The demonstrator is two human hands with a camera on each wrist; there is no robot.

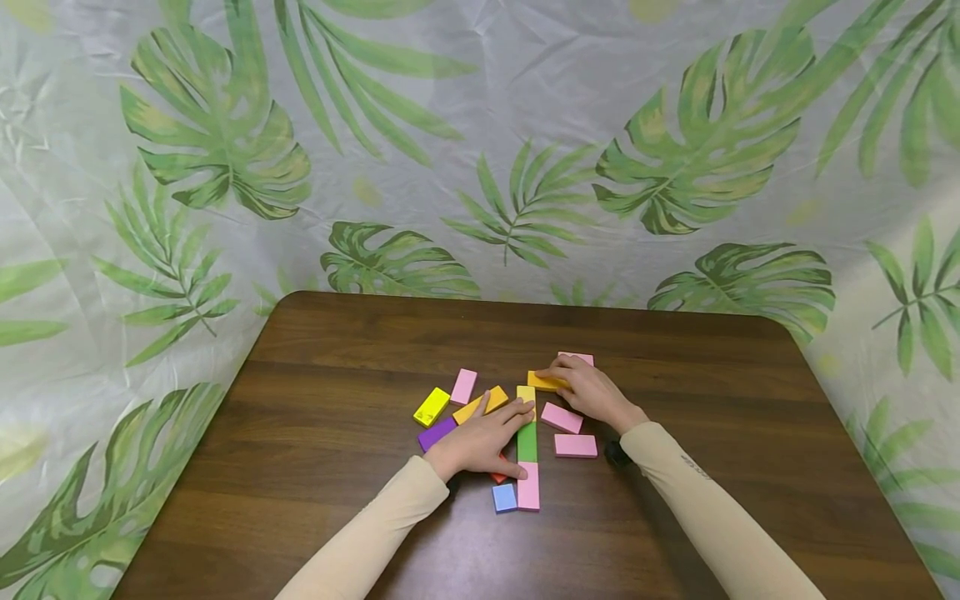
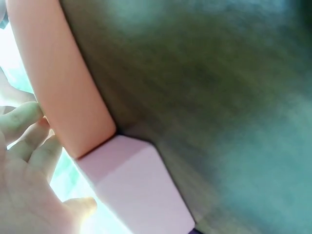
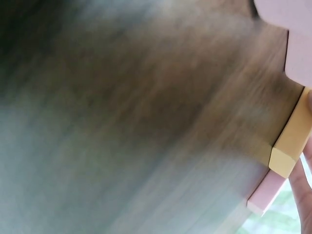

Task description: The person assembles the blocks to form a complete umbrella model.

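Note:
A straight row of wooden blocks runs down the middle of the table: a pale yellow block [image 1: 527, 392], a green block [image 1: 527, 444] and a pink block [image 1: 529, 493]. My left hand [image 1: 480, 442] lies over its left side, fingers extended onto the pale yellow block and thumb at the pink one. Beyond the row's far end, my right hand [image 1: 592, 396] pinches an orange block [image 1: 537, 380], set crosswise there. That orange block [image 3: 291, 139] also shows at the right wrist view's edge, with fingers [image 3: 303, 195] against it. A red block is mostly hidden under the left hand.
Left of the row lie another orange block [image 1: 495, 400], a purple block [image 1: 437, 434], a bright yellow block [image 1: 432, 407] and a pink block [image 1: 463, 387]. A blue block [image 1: 505, 498] sits beside the row's near end. Several pink blocks [image 1: 575, 446] lie to the right on the brown table [image 1: 337, 367].

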